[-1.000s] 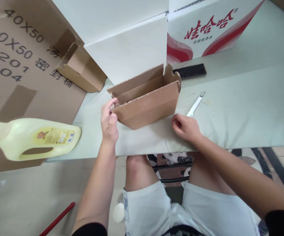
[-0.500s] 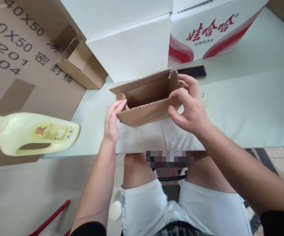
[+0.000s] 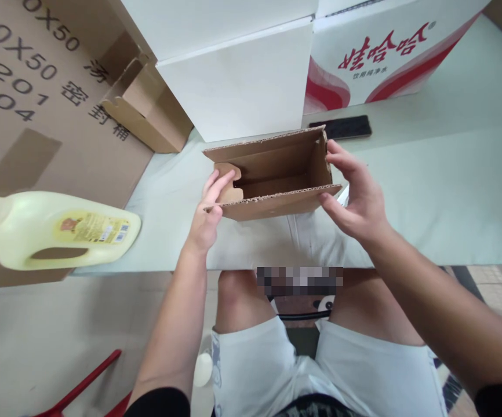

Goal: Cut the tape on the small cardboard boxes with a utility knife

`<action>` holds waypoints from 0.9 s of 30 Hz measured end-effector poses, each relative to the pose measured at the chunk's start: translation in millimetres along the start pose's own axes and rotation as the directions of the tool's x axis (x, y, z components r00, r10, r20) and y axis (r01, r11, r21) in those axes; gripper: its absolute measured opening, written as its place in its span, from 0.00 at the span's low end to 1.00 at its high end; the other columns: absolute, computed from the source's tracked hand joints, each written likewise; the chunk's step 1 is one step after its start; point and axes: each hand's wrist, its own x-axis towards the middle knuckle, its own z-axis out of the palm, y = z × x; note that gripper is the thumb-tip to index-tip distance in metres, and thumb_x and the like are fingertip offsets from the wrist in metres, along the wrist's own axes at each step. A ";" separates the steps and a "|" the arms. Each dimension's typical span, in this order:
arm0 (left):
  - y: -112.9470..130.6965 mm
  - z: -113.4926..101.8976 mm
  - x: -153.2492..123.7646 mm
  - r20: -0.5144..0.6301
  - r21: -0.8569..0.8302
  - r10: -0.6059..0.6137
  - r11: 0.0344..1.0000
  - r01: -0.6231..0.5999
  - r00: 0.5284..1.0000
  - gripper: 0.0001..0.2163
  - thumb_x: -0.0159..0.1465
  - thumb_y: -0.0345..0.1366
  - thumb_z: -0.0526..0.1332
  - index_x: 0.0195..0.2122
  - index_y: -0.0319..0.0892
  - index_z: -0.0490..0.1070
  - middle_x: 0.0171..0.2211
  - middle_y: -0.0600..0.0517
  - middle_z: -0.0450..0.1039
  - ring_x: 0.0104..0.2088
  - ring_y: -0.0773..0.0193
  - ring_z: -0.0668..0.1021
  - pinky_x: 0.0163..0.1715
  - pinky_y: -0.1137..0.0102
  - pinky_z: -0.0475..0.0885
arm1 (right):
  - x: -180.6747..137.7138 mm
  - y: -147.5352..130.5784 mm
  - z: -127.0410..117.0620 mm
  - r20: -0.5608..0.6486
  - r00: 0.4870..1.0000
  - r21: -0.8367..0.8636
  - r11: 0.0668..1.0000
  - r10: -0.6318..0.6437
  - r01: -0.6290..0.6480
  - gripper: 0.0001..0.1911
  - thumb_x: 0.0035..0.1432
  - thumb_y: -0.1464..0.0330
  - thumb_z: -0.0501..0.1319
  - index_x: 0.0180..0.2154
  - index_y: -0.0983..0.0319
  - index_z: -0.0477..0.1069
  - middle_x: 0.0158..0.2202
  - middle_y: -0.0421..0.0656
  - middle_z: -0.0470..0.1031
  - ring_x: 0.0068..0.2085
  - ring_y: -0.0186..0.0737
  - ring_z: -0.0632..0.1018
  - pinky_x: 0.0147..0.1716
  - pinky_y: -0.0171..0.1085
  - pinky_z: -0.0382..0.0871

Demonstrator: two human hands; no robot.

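A small open-topped cardboard box point(image 3: 272, 207) stands in front of me, its inside bare. My left hand point(image 3: 207, 223) grips its left end, the fingers over the notched end flap point(image 3: 229, 188) and the thumb at the near left corner. At the opposite end, my right hand point(image 3: 357, 194) has its fingertips against the right wall and its thumb at the near right corner. Just behind the box lies a black phone point(image 3: 346, 127), flat on the pale green tabletop.
Large white cartons point(image 3: 237, 92), one with red lettering, stand at the back. Against a big printed carton point(image 3: 51, 150) on the left rests another small cardboard box point(image 3: 159, 116). A pale yellow jug point(image 3: 98, 229) lies at the left. The table's front edge runs above my knees.
The right hand has shifted outward from the near wall to the right end. The left fingers now press on the end flap, which leans inward. More of the box's inside shows.
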 end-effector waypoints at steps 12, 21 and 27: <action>-1.3 -9.8 -7.0 0.092 0.218 0.132 0.964 -0.149 0.987 0.36 0.71 0.66 0.43 0.25 0.46 0.78 0.78 0.69 0.36 0.77 0.39 0.54 0.76 0.40 0.49 | -3.7 -7.5 -3.5 0.010 1.000 0.070 0.997 -0.026 0.026 0.24 0.64 0.47 0.62 0.57 0.50 0.68 0.73 0.43 0.62 0.72 0.60 0.65 0.71 0.66 0.60; 5.6 4.0 -3.2 -0.062 0.113 0.107 0.989 -0.099 0.992 0.30 0.71 0.64 0.50 0.29 0.46 0.78 0.75 0.53 0.57 0.74 0.44 0.62 0.73 0.43 0.60 | -9.1 1.4 7.3 0.099 0.994 0.037 0.999 0.036 -0.040 0.19 0.67 0.54 0.62 0.56 0.52 0.73 0.61 0.46 0.78 0.73 0.59 0.64 0.73 0.64 0.55; 5.4 21.0 8.5 -0.260 0.082 0.192 0.981 -0.177 0.946 0.16 0.71 0.56 0.60 0.49 0.50 0.67 0.59 0.46 0.74 0.65 0.51 0.75 0.70 0.44 0.63 | -11.9 5.6 16.7 -0.037 0.963 0.131 0.957 0.266 -0.260 0.24 0.65 0.53 0.65 0.59 0.51 0.66 0.63 0.47 0.75 0.72 0.55 0.67 0.71 0.60 0.62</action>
